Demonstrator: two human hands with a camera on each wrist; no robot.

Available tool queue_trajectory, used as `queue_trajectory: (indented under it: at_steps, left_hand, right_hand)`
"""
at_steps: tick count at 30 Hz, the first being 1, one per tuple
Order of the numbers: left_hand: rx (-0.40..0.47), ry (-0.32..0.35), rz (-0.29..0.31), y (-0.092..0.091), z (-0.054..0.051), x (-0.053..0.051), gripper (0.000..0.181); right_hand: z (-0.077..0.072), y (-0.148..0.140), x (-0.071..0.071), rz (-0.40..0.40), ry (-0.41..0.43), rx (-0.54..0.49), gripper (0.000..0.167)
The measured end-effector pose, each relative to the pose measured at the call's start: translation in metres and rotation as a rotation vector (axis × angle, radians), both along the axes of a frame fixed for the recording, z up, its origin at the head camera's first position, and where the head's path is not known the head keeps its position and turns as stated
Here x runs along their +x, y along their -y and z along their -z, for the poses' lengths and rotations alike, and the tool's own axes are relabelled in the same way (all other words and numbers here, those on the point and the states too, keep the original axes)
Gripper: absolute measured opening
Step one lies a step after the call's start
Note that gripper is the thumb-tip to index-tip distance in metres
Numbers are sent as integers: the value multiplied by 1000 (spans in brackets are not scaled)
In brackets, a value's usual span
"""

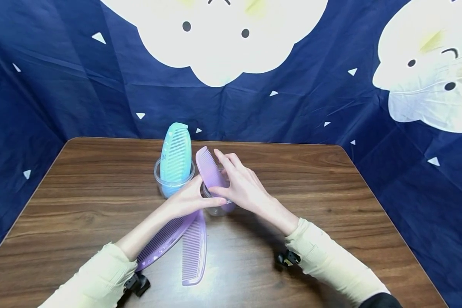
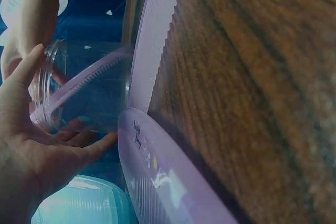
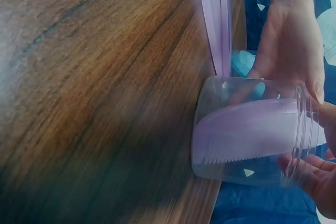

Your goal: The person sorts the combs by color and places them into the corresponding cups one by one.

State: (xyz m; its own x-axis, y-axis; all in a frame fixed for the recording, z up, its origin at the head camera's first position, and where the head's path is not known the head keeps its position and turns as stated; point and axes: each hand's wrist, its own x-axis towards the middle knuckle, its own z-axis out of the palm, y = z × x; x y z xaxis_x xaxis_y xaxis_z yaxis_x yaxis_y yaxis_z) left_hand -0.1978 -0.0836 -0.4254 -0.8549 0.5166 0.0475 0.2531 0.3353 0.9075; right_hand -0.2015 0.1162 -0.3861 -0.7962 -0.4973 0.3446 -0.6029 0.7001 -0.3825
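Note:
My left hand (image 1: 190, 194) holds a clear plastic jar (image 3: 241, 90) near its rim, thumb in front and fingers round the side. A purple comb (image 1: 208, 167) leans inside the jar, one end at the bottom and the other rising above the rim. My right hand (image 1: 244, 182) is at the jar's mouth, its thumb across the comb and its index finger raised; it seems to pinch the comb, partly hidden. Two more purple combs lie on the table below my left wrist, a straight comb (image 1: 193, 256) and a slanted comb (image 1: 163, 244).
Left of the held jar, a second clear container (image 1: 159, 175) has light-blue combs (image 1: 176, 149) standing in it. Everything stands on a wood-grain table (image 1: 312, 184). A dark blue cloth (image 1: 223, 107) with white cloud shapes hangs behind the table.

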Motion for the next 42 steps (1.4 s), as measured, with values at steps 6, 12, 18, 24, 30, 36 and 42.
queue_trajectory:
  at_steps: [6, 12, 18, 24, 30, 36, 42]
  left_hand:
    - [-32, 1, -22, 1, 0, 1, 77]
    - [-34, 3, -16, 0, -1, 1, 78]
    - [-23, 25, -7, 1, 0, 1, 82]
    - [-59, 36, -15, 5, -1, 1, 76]
    - [-130, 35, -39, 6, -2, 0, 76]
    - [-153, 48, -59, 4, -4, 1, 78]
    - [-116, 58, -47, 2, -4, 2, 76]
  right_hand:
    - [-1, -9, 4, -62, 33, -141, 77]
    - [-5, -17, 11, -140, -72, -220, 62]
    - [-15, -22, 23, -225, -189, -196, 51]
    - [-22, -19, 38, -363, -326, -134, 40]
    - [-20, -9, 55, -548, -435, -27, 37]
    - [-9, -3, 68, -660, -467, 129, 30]
    - [4, -1, 75, -670, -434, 217, 28]
